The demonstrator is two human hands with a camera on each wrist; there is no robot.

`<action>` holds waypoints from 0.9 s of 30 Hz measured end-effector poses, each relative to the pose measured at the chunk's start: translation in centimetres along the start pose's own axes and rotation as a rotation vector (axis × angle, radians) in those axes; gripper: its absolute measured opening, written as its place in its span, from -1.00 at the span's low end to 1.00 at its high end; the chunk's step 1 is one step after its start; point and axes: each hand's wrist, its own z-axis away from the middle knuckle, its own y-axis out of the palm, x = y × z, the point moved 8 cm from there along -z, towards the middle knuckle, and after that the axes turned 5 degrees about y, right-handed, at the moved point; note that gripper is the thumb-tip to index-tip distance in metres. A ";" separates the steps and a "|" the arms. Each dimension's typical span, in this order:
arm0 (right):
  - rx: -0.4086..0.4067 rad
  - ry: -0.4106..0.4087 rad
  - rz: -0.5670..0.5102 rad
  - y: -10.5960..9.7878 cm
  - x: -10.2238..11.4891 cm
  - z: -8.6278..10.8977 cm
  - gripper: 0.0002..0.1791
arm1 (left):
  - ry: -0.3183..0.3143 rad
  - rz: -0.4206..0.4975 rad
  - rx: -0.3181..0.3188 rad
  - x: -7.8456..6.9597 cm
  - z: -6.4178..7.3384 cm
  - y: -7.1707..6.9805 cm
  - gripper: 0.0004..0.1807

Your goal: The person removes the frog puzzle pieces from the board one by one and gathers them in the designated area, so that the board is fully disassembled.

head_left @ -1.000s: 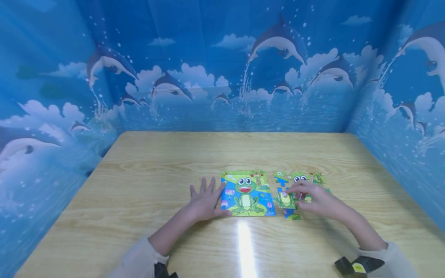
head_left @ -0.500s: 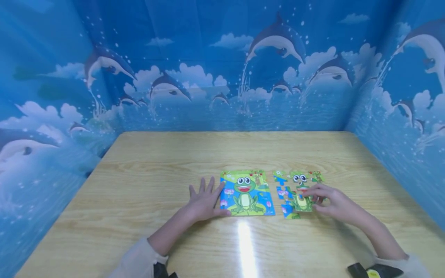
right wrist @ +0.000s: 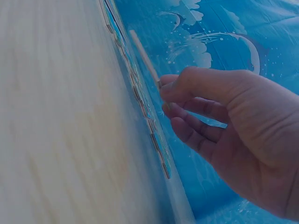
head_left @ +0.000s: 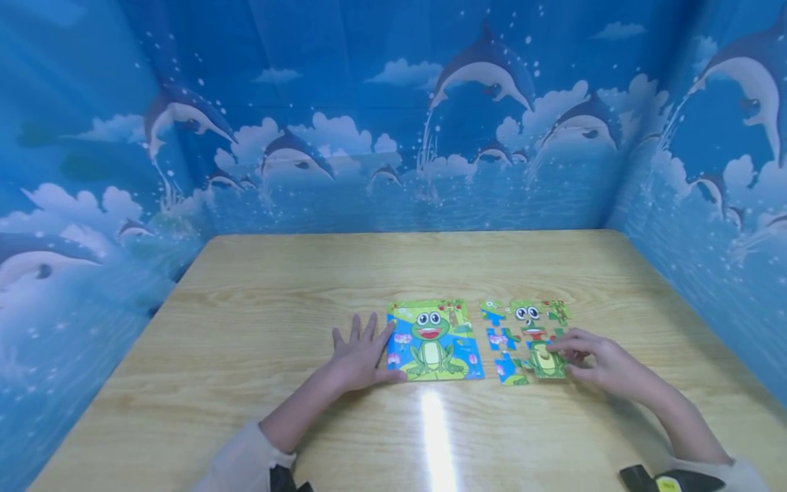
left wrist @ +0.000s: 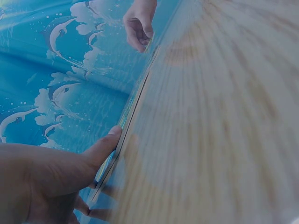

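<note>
A puzzle piece (head_left: pixel 544 362) printed with a frog's belly and legs is pinched between the thumb and fingertips of my right hand (head_left: pixel 605 361). In the right wrist view this piece (right wrist: pixel 145 58) is edge-on and raised off the table, above the other pieces. Several loose puzzle pieces (head_left: pixel 510 370) lie in rough rows below and left of it, including one with the frog's eyes (head_left: pixel 527 312). My left hand (head_left: pixel 356 361) lies with fingers spread at the left edge of a square frog picture board (head_left: pixel 432 347), thumb and index finger on its edge.
The wooden table (head_left: pixel 295 273) holds the board and pieces near its middle right. A blue dolphin-print curtain (head_left: pixel 344 89) encloses the back and both sides. A bright light reflection (head_left: pixel 438 437) streaks the tabletop in front of the board.
My right hand has carried the frog-belly piece rightward, from over the left column of pieces to below the eyes piece. My left hand stays put beside the board.
</note>
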 end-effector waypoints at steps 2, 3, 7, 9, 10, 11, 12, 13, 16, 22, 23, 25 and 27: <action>0.001 0.004 0.001 0.0 -0.2 0.1 -0.60 | -0.002 0.001 0.002 0.0 0.0 0.0 0.06; 0.001 0.004 0.003 0.0 -0.3 0.2 -0.60 | -0.004 0.003 0.004 0.0 0.0 0.0 0.06; 0.002 0.009 0.012 0.2 -0.7 0.3 -0.61 | -0.007 0.002 0.002 0.0 0.0 0.0 0.05; 0.006 0.020 0.012 0.3 -0.9 0.4 -0.61 | -0.006 0.001 0.000 0.0 -0.1 0.0 0.05; 0.006 0.023 0.012 0.3 -1.0 0.4 -0.61 | -0.005 0.000 -0.002 0.0 0.0 0.0 0.05; 0.008 0.024 0.011 0.4 -1.1 0.5 -0.61 | -0.003 0.001 -0.003 0.0 0.0 0.0 0.05; 0.011 0.025 0.009 0.4 -1.2 0.5 -0.60 | -0.001 0.001 -0.004 0.0 -0.1 0.0 0.05; 0.013 0.024 0.008 0.5 -1.2 0.5 -0.60 | -0.001 0.002 -0.005 0.1 -0.1 0.1 0.05; 0.019 0.022 0.003 0.6 -1.4 0.5 -0.61 | 0.000 0.002 -0.005 0.1 -0.1 0.1 0.06; 0.022 0.026 -0.011 0.8 -1.7 0.5 -0.62 | -0.002 -0.007 -0.007 0.1 -0.1 0.1 0.06; 0.024 0.029 -0.010 0.8 -1.8 0.5 -0.62 | -0.002 -0.007 -0.007 0.1 -0.1 0.1 0.06; 0.033 0.040 -0.009 0.9 -1.9 0.5 -0.63 | -0.001 -0.006 -0.008 0.1 -0.1 0.1 0.06; 0.040 0.052 -0.004 0.9 -2.0 0.5 -0.63 | -0.001 -0.003 -0.008 0.1 -0.1 0.1 0.06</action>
